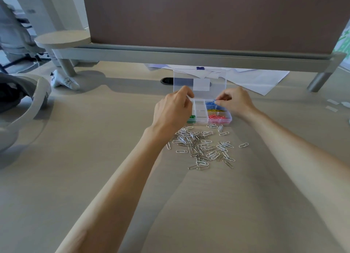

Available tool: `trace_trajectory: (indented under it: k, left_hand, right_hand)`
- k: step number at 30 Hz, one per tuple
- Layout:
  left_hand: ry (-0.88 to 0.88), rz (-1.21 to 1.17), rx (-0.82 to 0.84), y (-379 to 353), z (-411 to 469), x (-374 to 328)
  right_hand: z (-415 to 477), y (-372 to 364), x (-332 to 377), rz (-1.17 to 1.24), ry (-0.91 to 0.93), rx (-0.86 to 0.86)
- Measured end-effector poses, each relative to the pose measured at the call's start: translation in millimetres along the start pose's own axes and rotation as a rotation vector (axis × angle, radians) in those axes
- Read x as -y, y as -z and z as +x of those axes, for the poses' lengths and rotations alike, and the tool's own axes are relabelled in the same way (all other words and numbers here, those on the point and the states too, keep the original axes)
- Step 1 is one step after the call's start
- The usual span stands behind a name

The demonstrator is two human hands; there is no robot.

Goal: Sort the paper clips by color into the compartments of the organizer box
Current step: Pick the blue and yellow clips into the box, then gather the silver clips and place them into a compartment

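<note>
My right hand (234,102) pinches a blue wire paper clip (214,100) above the clear plastic organizer box (201,118) between both hands; left hand (173,108) curled, hold unclear.

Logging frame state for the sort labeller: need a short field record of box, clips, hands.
box: clear organizer box, lid open and upright, on the table
right column: blue clips far, yellow clips middle, pink clips near
middle column: looks empty
left column: green clips near; rest hidden by left hand
left hand: fingers curled at box's far-left corner; grip unclear
right hand: pinches a blue clip over the blue compartment
unsorted: pile of silver clips on the table, nearer than the box
</note>
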State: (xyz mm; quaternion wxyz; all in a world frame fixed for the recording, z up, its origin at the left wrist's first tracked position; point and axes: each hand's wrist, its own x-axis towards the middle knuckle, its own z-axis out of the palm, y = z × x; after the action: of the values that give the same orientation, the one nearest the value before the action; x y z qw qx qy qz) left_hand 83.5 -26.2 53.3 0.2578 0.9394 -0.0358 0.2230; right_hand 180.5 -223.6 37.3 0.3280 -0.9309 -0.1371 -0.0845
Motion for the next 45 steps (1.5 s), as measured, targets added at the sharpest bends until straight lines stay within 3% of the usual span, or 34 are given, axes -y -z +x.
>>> trace_trajectory:
  k: [8, 16, 19, 24, 29, 33, 37, 45]
  left_hand:
    - [-0.02, 0.026, 0.117, -5, -3, 1]
    - [-0.034, 0.106, 0.216, 12, -4, 12]
    - [-0.055, 0.144, 0.243, 19, -18, 22]
    - [-0.096, 0.105, 0.064, 12, -60, 46]
    - [0.018, 0.044, -0.043, 16, -82, 64]
    - [-0.012, 0.028, 0.066, 22, -83, 66]
    - [-0.074, -0.004, 0.216, 28, -80, 71]
    - [-0.199, 0.037, 0.204, 27, -80, 75]
  right_hand:
    - [5, -5, -3, -0.09, -0.052, -0.026]
    - [-53, 10, 7, -0.049, 0.089, -0.129]
    - [-79, 5, -1, -0.066, 0.118, -0.082]
    - [-93, -5, -10, -0.152, 0.195, 0.066]
    - [-84, 4, -7, -0.119, 0.112, 0.202]
    - [-79, 18, -4, -0.106, 0.097, 0.241]
    - [-79, 20, -5, -0.286, 0.163, 0.298]
    - [-83, 20, 0, -0.31, 0.209, 0.251]
